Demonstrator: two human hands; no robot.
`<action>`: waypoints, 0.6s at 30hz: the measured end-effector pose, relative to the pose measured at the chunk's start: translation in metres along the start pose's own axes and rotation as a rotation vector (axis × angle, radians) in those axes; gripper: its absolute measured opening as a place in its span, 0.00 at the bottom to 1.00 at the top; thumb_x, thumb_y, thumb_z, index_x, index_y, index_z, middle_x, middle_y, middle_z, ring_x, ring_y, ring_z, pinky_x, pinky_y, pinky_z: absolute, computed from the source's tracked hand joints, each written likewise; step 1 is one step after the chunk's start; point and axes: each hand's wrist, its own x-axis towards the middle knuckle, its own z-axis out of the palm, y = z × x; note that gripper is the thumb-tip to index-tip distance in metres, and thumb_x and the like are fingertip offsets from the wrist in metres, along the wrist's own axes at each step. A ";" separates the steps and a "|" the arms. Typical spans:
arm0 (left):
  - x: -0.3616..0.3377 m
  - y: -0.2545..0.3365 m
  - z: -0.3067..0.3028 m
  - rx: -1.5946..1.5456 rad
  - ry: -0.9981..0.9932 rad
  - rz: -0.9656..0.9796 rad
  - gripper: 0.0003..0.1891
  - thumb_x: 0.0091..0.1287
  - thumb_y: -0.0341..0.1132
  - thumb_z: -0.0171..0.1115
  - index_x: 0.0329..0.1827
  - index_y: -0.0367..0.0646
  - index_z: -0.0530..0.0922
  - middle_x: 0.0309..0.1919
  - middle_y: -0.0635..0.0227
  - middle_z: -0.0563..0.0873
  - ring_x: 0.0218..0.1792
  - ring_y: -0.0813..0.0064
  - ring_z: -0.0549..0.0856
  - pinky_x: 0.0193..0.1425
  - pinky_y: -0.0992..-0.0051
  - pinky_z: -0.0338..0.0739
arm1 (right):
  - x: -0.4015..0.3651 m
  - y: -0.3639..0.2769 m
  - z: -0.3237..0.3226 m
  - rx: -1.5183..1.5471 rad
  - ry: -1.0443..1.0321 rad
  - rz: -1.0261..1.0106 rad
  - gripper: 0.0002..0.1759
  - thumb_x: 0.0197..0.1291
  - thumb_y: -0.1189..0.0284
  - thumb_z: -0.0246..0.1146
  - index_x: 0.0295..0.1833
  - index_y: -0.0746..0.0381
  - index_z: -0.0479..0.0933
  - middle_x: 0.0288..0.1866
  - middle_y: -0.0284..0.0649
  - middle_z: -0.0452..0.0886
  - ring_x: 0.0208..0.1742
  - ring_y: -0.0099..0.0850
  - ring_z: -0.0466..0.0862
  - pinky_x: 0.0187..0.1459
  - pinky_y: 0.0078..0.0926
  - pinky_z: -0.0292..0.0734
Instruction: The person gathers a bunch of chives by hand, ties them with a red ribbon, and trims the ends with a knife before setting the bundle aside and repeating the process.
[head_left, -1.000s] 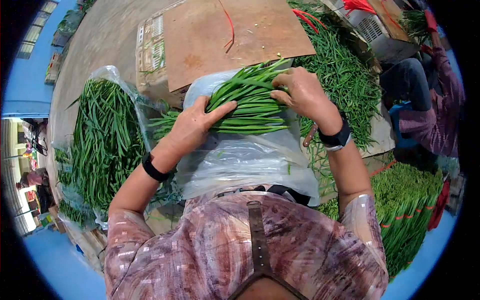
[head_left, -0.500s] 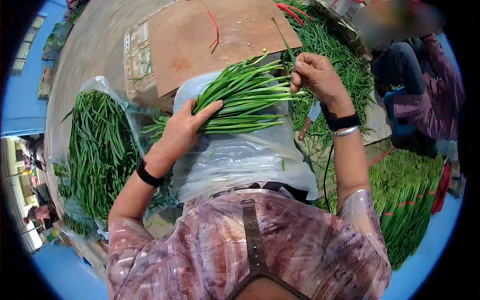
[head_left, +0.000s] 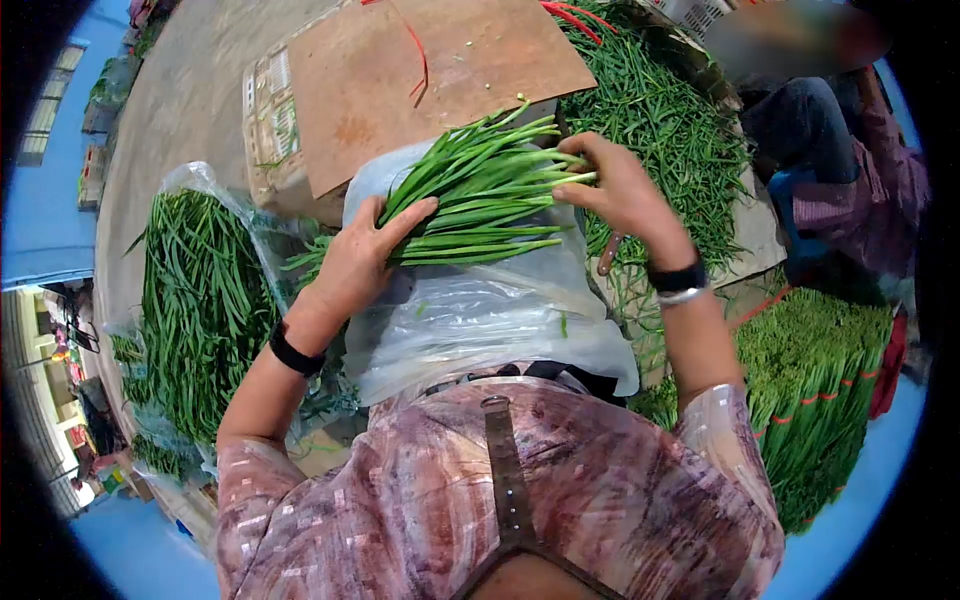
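Note:
A bunch of garlic chives lies across the plastic sheet on my lap, leafy tips to the left and pale stem ends to the right. My left hand holds the bunch down, with its thumb across the leaves. At the pale ends, my right hand has its thumb and fingers around some of the stems. A brown knife handle shows just below my right hand; its blade is hidden.
A brown board with a red tie lies ahead. Loose greens are piled at right, and bagged chives stand at left. Tied green bundles sit at lower right. Another person sits at far right.
My right hand has come left and slightly down to the stem ends. The thin dark leaf it held is no longer seen in it. My left hand stays on the bunch.

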 end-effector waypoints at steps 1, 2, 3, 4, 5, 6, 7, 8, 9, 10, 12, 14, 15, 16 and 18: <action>0.001 0.001 -0.001 -0.043 -0.011 -0.015 0.40 0.48 0.18 0.59 0.67 0.61 0.65 0.41 0.50 0.74 0.37 0.48 0.79 0.40 0.59 0.76 | 0.005 0.002 0.009 -0.049 0.039 0.037 0.19 0.48 0.68 0.69 0.43 0.67 0.76 0.36 0.42 0.82 0.35 0.28 0.81 0.38 0.26 0.76; 0.002 0.001 -0.004 -0.084 -0.018 -0.036 0.41 0.48 0.18 0.59 0.68 0.60 0.64 0.42 0.49 0.74 0.38 0.47 0.79 0.42 0.60 0.76 | 0.010 -0.001 0.005 0.067 0.067 0.049 0.18 0.48 0.69 0.69 0.42 0.67 0.77 0.34 0.40 0.81 0.34 0.26 0.80 0.37 0.25 0.75; 0.000 0.003 -0.007 -0.125 -0.026 -0.065 0.41 0.48 0.18 0.59 0.68 0.59 0.64 0.43 0.48 0.74 0.40 0.46 0.79 0.44 0.60 0.76 | 0.017 -0.010 -0.003 0.187 0.085 0.061 0.16 0.48 0.69 0.68 0.41 0.67 0.77 0.33 0.38 0.81 0.33 0.24 0.78 0.36 0.23 0.74; -0.003 0.007 -0.014 -0.181 -0.007 -0.062 0.41 0.48 0.16 0.58 0.69 0.54 0.63 0.49 0.50 0.73 0.45 0.51 0.78 0.49 0.63 0.74 | 0.022 -0.017 -0.008 0.310 0.103 0.081 0.15 0.48 0.69 0.68 0.39 0.67 0.77 0.31 0.36 0.81 0.32 0.22 0.77 0.34 0.22 0.73; -0.002 0.014 -0.025 -0.233 0.014 -0.048 0.41 0.48 0.15 0.57 0.69 0.49 0.62 0.55 0.51 0.72 0.51 0.55 0.78 0.54 0.66 0.72 | 0.031 -0.018 -0.014 0.370 0.138 0.019 0.12 0.49 0.70 0.66 0.36 0.68 0.77 0.27 0.35 0.80 0.28 0.22 0.76 0.31 0.21 0.72; 0.003 0.021 -0.038 -0.283 0.038 -0.024 0.41 0.47 0.14 0.56 0.70 0.43 0.60 0.61 0.52 0.71 0.56 0.60 0.77 0.59 0.69 0.71 | 0.038 -0.037 -0.027 0.373 0.162 -0.032 0.12 0.50 0.69 0.66 0.36 0.67 0.78 0.27 0.34 0.80 0.26 0.21 0.76 0.29 0.20 0.71; 0.005 0.032 -0.050 -0.475 0.061 -0.032 0.42 0.48 0.15 0.54 0.72 0.38 0.55 0.68 0.58 0.65 0.64 0.67 0.70 0.67 0.72 0.62 | 0.045 -0.053 -0.044 0.366 0.156 -0.023 0.12 0.51 0.69 0.66 0.36 0.66 0.78 0.27 0.33 0.80 0.26 0.20 0.76 0.28 0.19 0.71; 0.005 0.033 -0.050 -0.580 0.072 -0.075 0.41 0.50 0.17 0.55 0.71 0.38 0.55 0.67 0.55 0.66 0.65 0.67 0.69 0.68 0.73 0.61 | 0.052 -0.066 -0.057 0.358 0.144 -0.016 0.12 0.52 0.68 0.65 0.36 0.66 0.78 0.28 0.33 0.80 0.25 0.19 0.76 0.27 0.19 0.71; 0.003 0.033 -0.049 -0.684 0.087 -0.121 0.40 0.51 0.19 0.55 0.71 0.38 0.55 0.66 0.53 0.67 0.66 0.66 0.68 0.68 0.73 0.59 | 0.059 -0.075 -0.065 0.354 0.120 -0.024 0.12 0.52 0.68 0.65 0.36 0.66 0.78 0.27 0.33 0.80 0.25 0.18 0.76 0.27 0.18 0.71; 0.003 0.035 -0.053 -0.871 -0.052 -0.219 0.38 0.52 0.20 0.56 0.70 0.36 0.57 0.61 0.54 0.71 0.56 0.69 0.71 0.59 0.75 0.64 | 0.067 -0.079 -0.068 0.353 0.096 -0.030 0.12 0.53 0.68 0.65 0.37 0.66 0.79 0.26 0.32 0.79 0.25 0.18 0.77 0.27 0.17 0.71; 0.002 0.039 -0.059 -1.200 -0.293 -0.497 0.35 0.53 0.23 0.59 0.67 0.34 0.60 0.51 0.57 0.78 0.36 0.77 0.78 0.39 0.79 0.74 | 0.087 -0.057 -0.065 0.251 0.119 0.006 0.12 0.54 0.68 0.64 0.35 0.67 0.78 0.24 0.34 0.78 0.24 0.20 0.77 0.27 0.19 0.72; -0.013 0.024 -0.028 -1.675 -0.385 -0.614 0.29 0.54 0.24 0.60 0.62 0.35 0.65 0.45 0.57 0.79 0.24 0.84 0.69 0.26 0.83 0.64 | 0.090 -0.035 -0.061 0.235 0.177 -0.021 0.12 0.54 0.68 0.64 0.34 0.68 0.78 0.23 0.34 0.78 0.24 0.21 0.78 0.27 0.19 0.72; -0.016 0.022 -0.021 -1.770 -0.389 -0.644 0.30 0.54 0.26 0.61 0.62 0.36 0.65 0.45 0.55 0.79 0.23 0.84 0.68 0.26 0.83 0.64 | 0.086 -0.030 -0.061 0.242 0.206 0.047 0.10 0.55 0.70 0.62 0.31 0.68 0.77 0.22 0.34 0.77 0.23 0.21 0.77 0.27 0.20 0.73; -0.021 0.021 -0.016 -1.866 -0.387 -0.677 0.31 0.54 0.28 0.62 0.63 0.37 0.64 0.46 0.53 0.79 0.22 0.84 0.68 0.26 0.83 0.63 | 0.080 -0.024 -0.061 0.227 0.191 0.071 0.09 0.56 0.71 0.61 0.33 0.67 0.77 0.22 0.33 0.76 0.23 0.19 0.76 0.25 0.18 0.69; -0.030 0.016 -0.005 -2.000 -0.393 -0.696 0.32 0.54 0.30 0.63 0.63 0.38 0.63 0.46 0.52 0.79 0.22 0.84 0.67 0.26 0.83 0.63 | 0.067 -0.011 -0.055 0.210 0.167 0.124 0.07 0.59 0.72 0.59 0.36 0.65 0.76 0.22 0.29 0.75 0.21 0.15 0.72 0.22 0.14 0.62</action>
